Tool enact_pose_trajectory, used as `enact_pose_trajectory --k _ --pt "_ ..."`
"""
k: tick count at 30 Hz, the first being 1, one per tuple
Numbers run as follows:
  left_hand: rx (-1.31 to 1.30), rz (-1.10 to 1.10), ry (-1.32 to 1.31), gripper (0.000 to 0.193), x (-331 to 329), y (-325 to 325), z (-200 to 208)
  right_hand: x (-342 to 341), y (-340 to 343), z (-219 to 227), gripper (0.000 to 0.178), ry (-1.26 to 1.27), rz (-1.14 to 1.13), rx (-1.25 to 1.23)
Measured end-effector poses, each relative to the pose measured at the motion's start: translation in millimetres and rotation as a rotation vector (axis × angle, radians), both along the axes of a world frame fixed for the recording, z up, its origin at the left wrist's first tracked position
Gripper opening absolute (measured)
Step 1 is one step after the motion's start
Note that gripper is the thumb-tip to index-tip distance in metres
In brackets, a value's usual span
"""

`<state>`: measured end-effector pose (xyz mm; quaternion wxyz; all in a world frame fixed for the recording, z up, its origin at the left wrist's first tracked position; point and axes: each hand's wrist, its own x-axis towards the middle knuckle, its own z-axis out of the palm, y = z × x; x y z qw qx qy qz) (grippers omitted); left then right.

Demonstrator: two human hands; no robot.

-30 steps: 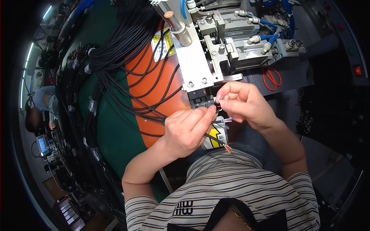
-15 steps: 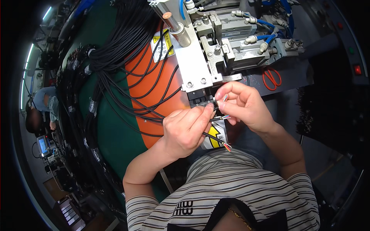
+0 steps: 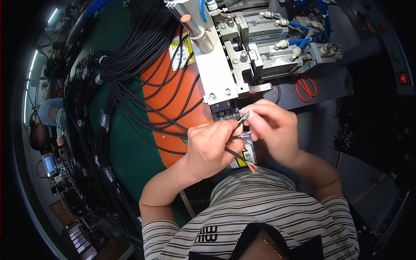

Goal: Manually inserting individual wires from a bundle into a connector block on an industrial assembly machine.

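Note:
Several black cables are gripped in my left hand [image 3: 210,145], its fingers closed round them. Their stripped ends stick out to its right. On the lowest cable [image 3: 236,153], red and other thin wires [image 3: 251,166] fan out; another end above it shows coloured cores [image 3: 245,134]. My right hand [image 3: 277,132] is closed, thumb and forefinger pinching the wires [image 3: 245,117] of the topmost cable. Just beyond both hands sits a black slotted block [image 3: 222,114] under the metal fixture [image 3: 215,65]. The gripped lengths inside my left hand are hidden.
A large bundle of black cables [image 3: 130,60] lies at the far left over the orange plate [image 3: 173,145] and green mat [image 3: 125,138]. Pneumatic cylinders [image 3: 277,60] with blue hoses stand at the back right, near an orange cord loop [image 3: 306,89]. Another person [image 3: 52,115] is at far left.
My right hand has shifted slightly down, its fingers now at the topmost cable's wires. My left hand has turned a little, and the cable ends have drawn slightly left.

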<state>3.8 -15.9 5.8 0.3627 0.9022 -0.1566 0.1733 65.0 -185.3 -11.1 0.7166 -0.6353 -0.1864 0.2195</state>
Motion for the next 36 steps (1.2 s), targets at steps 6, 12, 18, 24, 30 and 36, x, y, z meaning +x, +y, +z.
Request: enact_pose_trajectory --k 6,12,18,24,30,36 --pt "-0.122 0.088 0.106 0.017 -1 -1 6 -9 10 -16 0.032 -0.779 -0.191 -0.054" --pt "-0.101 0.044 0.055 0.018 0 0 0 8 -1 -10 0.020 0.186 0.130 0.297" --pt "-0.342 -0.026 0.292 0.009 0 9 6 18 -4 -8 0.019 0.379 0.238 0.320" --pt "-0.532 -0.152 0.581 0.010 4 23 13 28 -5 -10 0.017 0.220 0.280 0.265" --pt "-0.682 -0.180 0.684 0.015 5 25 15 32 -4 -10 0.018 0.171 0.329 0.289" --pt "-0.884 -0.149 0.953 0.015 5 33 13 35 -3 -9 0.020 -0.097 0.278 0.203"
